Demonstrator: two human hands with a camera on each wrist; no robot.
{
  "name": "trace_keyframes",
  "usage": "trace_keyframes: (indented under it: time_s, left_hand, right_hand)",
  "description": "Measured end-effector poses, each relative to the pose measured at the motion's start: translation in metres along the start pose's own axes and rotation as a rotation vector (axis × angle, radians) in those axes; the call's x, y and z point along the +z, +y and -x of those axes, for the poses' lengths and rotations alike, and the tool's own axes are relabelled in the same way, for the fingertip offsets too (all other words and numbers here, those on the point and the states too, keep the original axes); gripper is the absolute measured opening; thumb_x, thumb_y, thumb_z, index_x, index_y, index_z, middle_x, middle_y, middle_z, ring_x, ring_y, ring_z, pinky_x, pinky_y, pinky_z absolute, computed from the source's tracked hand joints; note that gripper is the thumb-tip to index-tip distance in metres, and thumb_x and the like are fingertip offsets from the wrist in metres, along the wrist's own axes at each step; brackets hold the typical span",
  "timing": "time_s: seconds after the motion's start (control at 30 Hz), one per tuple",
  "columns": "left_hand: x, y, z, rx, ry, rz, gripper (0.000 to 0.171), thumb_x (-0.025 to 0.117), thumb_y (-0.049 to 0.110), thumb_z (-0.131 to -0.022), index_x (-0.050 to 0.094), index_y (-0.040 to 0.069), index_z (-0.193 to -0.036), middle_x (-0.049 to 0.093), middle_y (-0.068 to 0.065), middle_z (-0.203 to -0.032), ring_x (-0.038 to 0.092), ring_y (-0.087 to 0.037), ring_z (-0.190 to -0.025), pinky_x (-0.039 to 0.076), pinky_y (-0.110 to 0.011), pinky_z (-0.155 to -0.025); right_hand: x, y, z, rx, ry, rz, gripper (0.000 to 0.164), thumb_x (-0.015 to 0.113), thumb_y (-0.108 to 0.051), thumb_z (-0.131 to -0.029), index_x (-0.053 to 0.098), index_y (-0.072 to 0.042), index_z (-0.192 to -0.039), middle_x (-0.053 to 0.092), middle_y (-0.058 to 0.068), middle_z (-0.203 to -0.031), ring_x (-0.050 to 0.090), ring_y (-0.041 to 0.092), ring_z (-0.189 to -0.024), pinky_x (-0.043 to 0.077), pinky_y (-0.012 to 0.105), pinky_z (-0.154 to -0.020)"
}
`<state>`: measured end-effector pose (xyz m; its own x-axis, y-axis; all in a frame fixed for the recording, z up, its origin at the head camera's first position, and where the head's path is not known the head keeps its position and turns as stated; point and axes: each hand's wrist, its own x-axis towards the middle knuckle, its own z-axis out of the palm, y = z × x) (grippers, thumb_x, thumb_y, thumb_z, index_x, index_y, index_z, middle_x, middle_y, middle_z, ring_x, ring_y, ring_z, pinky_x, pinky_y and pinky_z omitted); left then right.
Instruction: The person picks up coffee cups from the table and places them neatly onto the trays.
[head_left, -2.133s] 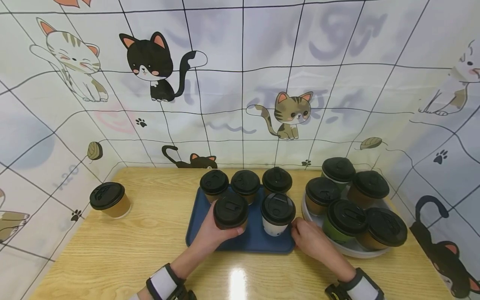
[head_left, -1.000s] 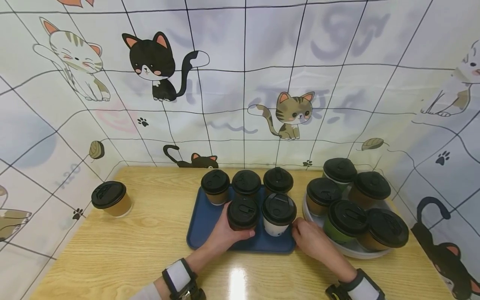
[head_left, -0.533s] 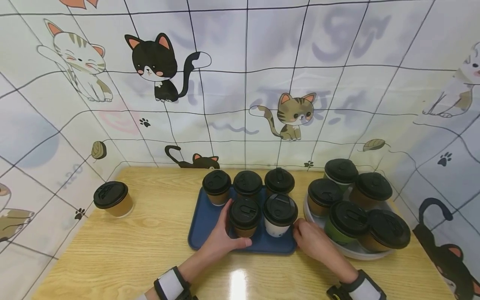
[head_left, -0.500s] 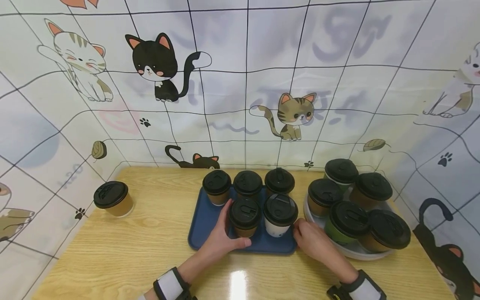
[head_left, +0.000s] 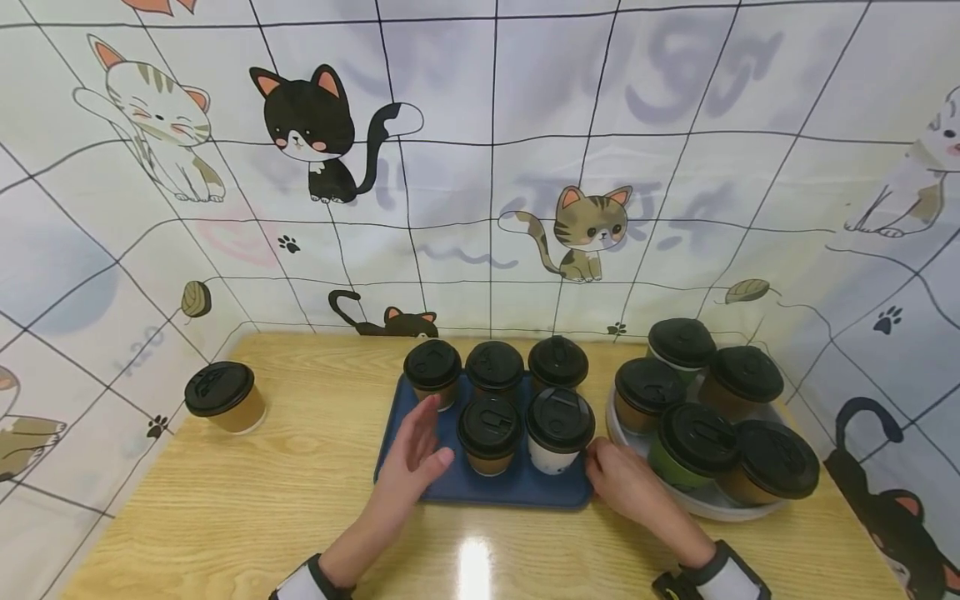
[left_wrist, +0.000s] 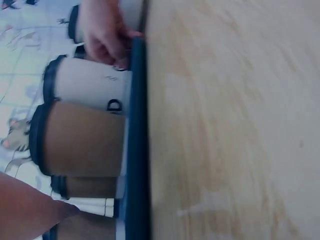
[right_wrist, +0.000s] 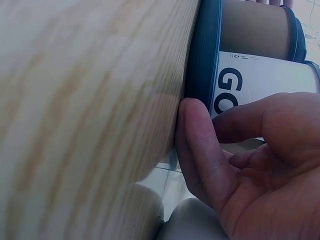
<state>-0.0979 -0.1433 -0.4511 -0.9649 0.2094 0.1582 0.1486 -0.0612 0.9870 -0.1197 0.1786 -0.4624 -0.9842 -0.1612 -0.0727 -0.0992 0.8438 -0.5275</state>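
Observation:
My left hand (head_left: pixel 408 467) hovers over the front left of a blue tray (head_left: pixel 487 493), fingers apart and holding nothing. Just right of it, a brown paper cup with a black lid (head_left: pixel 489 433) stands upright on the tray. Beside that cup is a white lidded cup (head_left: pixel 559 429). Three more lidded cups, the middle one (head_left: pixel 495 367) among them, form the tray's back row. My right hand (head_left: pixel 626 483) pinches the tray's right rim near the front corner; in the right wrist view its fingers (right_wrist: pixel 200 135) lie at the rim, close to the white cup.
A round white basin (head_left: pixel 708 504) at the right holds several lidded cups, including a green cup (head_left: pixel 686 450). A lone brown cup (head_left: pixel 225 398) stands at the far left of the wooden table (head_left: pixel 300 467). A cat-patterned cloth (head_left: pixel 450 167) hangs behind.
My left hand lowered the brown cup onto the tray beside the white cup, let go, and drew back to the left. The right hand stayed at the tray's rim.

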Motion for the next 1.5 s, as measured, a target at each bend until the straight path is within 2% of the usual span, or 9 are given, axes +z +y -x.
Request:
trace_keyframes:
  time_s: [0.17,0.4,0.6,0.8,0.9,1.07,1.13,1.27,1.5]
  left_hand:
    - [-0.016,0.009,0.008,0.032,0.147,0.029,0.06,0.056,0.005,-0.104,0.032,0.004,-0.159,0.034,-0.017,-0.164,0.031,-0.031,-0.152,0.033,-0.023,-0.115]
    - [-0.035,0.02,0.009,0.093,0.398,0.099,0.048,0.055,0.006,-0.107,0.037,0.002,-0.15,0.047,-0.019,-0.148,0.05,-0.018,-0.139,0.044,-0.022,-0.108]
    - [-0.058,0.019,0.006,0.192,0.634,0.206,0.042,0.056,-0.001,-0.104,0.041,0.001,-0.144,0.052,-0.013,-0.135,0.054,-0.022,-0.13,0.047,-0.023,-0.104]
    - [-0.088,0.01,0.011,0.209,0.859,0.17,0.043,0.063,-0.003,-0.1,0.043,0.005,-0.138,0.049,-0.007,-0.13,0.053,-0.017,-0.122,0.048,-0.016,-0.096]
    - [-0.106,0.009,0.013,0.16,0.97,0.184,0.051,0.066,0.0,-0.099,0.039,0.008,-0.141,0.043,-0.002,-0.13,0.047,-0.015,-0.122,0.045,-0.015,-0.094]
    - [-0.137,0.01,0.016,-0.059,1.096,0.216,0.074,0.071,0.018,-0.099,0.023,0.017,-0.156,0.029,0.006,-0.137,0.032,-0.01,-0.132,0.035,-0.018,-0.106]
    - [-0.146,0.01,0.017,-0.138,1.12,0.223,0.083,0.073,0.025,-0.098,0.017,0.021,-0.16,0.024,0.008,-0.143,0.025,-0.009,-0.138,0.03,-0.019,-0.111]
    - [-0.162,0.009,0.018,-0.222,1.144,0.245,0.095,0.075,0.033,-0.096,0.009,0.026,-0.163,0.012,0.007,-0.159,0.012,-0.01,-0.147,0.02,-0.019,-0.117]
    - [-0.188,0.003,0.014,-0.277,1.124,0.245,0.114,0.079,0.037,-0.092,-0.009,0.031,-0.164,-0.01,0.009,-0.169,-0.006,-0.006,-0.153,0.004,-0.025,-0.123]
  right_hand:
    - [0.0,-0.001,0.0,-0.003,0.0,-0.005,0.009,0.058,-0.004,-0.1,0.065,-0.003,-0.095,0.057,-0.002,-0.067,0.056,0.009,-0.054,0.046,0.032,-0.056]
    - [-0.001,-0.002,0.002,-0.004,0.003,-0.007,0.009,0.058,-0.004,-0.1,0.064,-0.003,-0.093,0.057,-0.002,-0.066,0.056,0.009,-0.053,0.047,0.033,-0.057]
    - [0.0,-0.001,0.001,-0.005,0.001,-0.008,0.01,0.057,-0.004,-0.1,0.064,-0.003,-0.093,0.057,-0.002,-0.067,0.056,0.009,-0.054,0.047,0.033,-0.057]
    - [0.001,-0.001,0.001,-0.008,0.005,0.0,0.009,0.058,-0.004,-0.1,0.064,-0.003,-0.093,0.057,-0.003,-0.065,0.056,0.009,-0.054,0.046,0.033,-0.057]
    - [0.001,-0.002,0.001,-0.01,0.01,0.009,0.01,0.058,-0.004,-0.1,0.064,-0.004,-0.092,0.056,-0.003,-0.064,0.055,0.009,-0.054,0.045,0.033,-0.057]
    - [0.0,-0.001,0.002,-0.006,0.011,0.005,0.01,0.058,-0.004,-0.1,0.064,-0.004,-0.092,0.056,-0.003,-0.064,0.055,0.01,-0.054,0.045,0.033,-0.056]
    - [0.0,-0.001,0.002,-0.002,0.009,0.0,0.01,0.058,-0.004,-0.1,0.064,-0.003,-0.093,0.056,-0.003,-0.065,0.055,0.01,-0.054,0.045,0.033,-0.056]
    - [0.0,-0.001,0.002,0.004,0.005,-0.007,0.009,0.058,-0.004,-0.1,0.064,-0.003,-0.093,0.057,-0.002,-0.066,0.055,0.01,-0.054,0.045,0.033,-0.056]
    - [-0.001,0.0,0.001,-0.011,0.012,0.001,0.009,0.058,-0.004,-0.1,0.064,-0.004,-0.092,0.056,-0.003,-0.065,0.054,0.01,-0.054,0.044,0.032,-0.056]
